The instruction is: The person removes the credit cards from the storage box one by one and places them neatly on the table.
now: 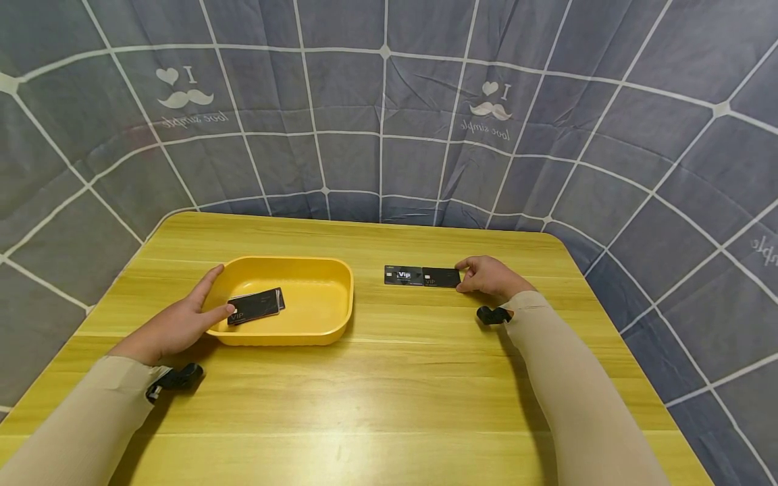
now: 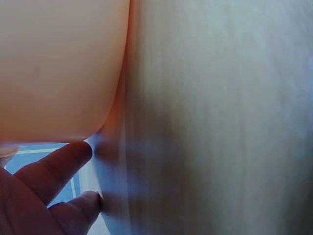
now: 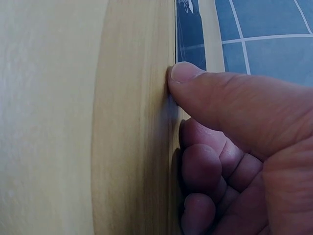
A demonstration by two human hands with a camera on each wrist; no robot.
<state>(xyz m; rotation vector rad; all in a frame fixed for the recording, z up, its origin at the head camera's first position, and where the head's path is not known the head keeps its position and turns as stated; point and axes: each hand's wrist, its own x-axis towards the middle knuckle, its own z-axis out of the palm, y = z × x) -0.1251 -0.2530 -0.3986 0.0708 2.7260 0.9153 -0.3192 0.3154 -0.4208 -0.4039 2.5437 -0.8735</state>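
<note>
Two black cards lie end to end on the table: the left card (image 1: 398, 275) has silver "Vip" lettering, the right card (image 1: 441, 277) a darker face. At the right card's outer end, my right hand (image 1: 491, 277) pinches its edges between thumb and index finger; the right wrist view shows the thumb (image 3: 195, 81) low against the tabletop and the other fingers curled. My left hand (image 1: 179, 324) holds the left side of a yellow tray (image 1: 316, 331), thumb over the rim and other fingers outside. A small stack of black cards (image 1: 256, 307) lies inside, its left end by that thumb.
The wood-grain table (image 1: 389, 398) has rounded far corners. Behind it and along both sides hangs a grey-blue cloth (image 1: 346, 88) with white grid lines. Black camera mounts (image 1: 176, 378) sit on both wrists, close above the tabletop.
</note>
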